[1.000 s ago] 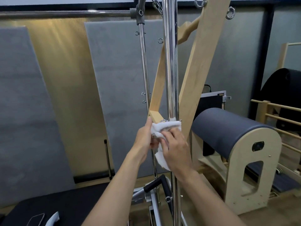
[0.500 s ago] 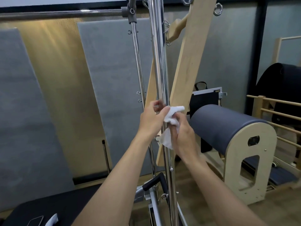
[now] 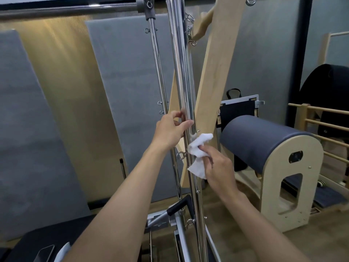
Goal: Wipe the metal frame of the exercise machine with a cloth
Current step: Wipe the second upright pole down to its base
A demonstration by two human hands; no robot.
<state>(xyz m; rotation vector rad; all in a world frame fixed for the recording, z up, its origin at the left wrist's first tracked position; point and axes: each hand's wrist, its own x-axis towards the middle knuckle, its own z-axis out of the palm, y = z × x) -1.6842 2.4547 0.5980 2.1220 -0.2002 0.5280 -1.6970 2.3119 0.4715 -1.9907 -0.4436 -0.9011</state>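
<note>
Two arms come in from the lower edge of the frame, both uncovered along all their visible length. The left forearm [image 3: 122, 195] runs up from the lower left, broad at the bottom edge and narrowing to a slim wrist. The left hand [image 3: 171, 132], just left of centre, has bare skin; its fingertips are blurred. The right forearm [image 3: 264, 220] runs up from the lower right, likewise bare, tapering to the wrist. The right hand [image 3: 219, 168], just right of centre, shows knuckles and faint tendon ridges across its back. One nail at its upper left looks dark, painted or in shadow.
</note>
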